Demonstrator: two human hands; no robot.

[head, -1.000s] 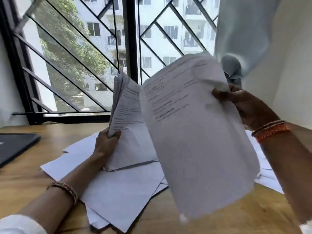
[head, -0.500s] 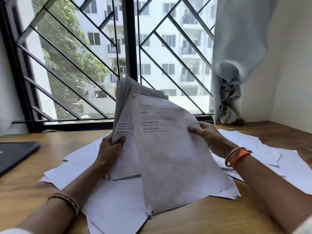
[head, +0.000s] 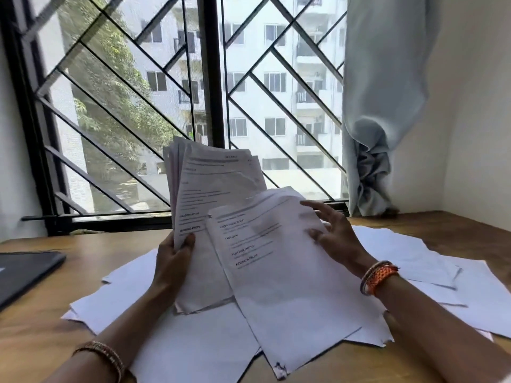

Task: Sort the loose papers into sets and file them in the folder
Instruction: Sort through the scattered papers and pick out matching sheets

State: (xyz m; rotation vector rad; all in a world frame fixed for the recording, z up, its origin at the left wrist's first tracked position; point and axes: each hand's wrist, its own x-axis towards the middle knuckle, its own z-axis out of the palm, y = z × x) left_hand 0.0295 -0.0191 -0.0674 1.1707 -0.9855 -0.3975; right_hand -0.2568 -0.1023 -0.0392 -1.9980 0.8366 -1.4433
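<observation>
The left hand (head: 177, 255) grips an upright stack of printed sheets (head: 210, 194), thumb across the front near the lower left corner, the stack's bottom edge resting on the loose papers (head: 193, 344) spread over the bench (head: 36, 344). Just right of that stack, a single printed sheet (head: 279, 272) leans at a slant, its lower end lying on the spread papers. The right hand (head: 336, 239) rests against this sheet's upper right edge with fingers spread and fairly straight; whether the thumb pinches it from behind, I cannot tell. More loose pages (head: 409, 255) lie further right of the stack, overlapping one another. Left of the stack, at the bench's edge, sits a dark flat thing (head: 25, 272) that may be the folder or a laptop; I cannot say which.

The risk I see is in that slanted sheet. It seems only lightly held, and it could slide down into the mess below and get lost among unsorted pages. The upright stack is fanned at the top, so a slack grip might let the back sheets splay or drop, undoing the set. The sheet's bottom corner already looks scuffed, and dragging it could tear it further.
</observation>
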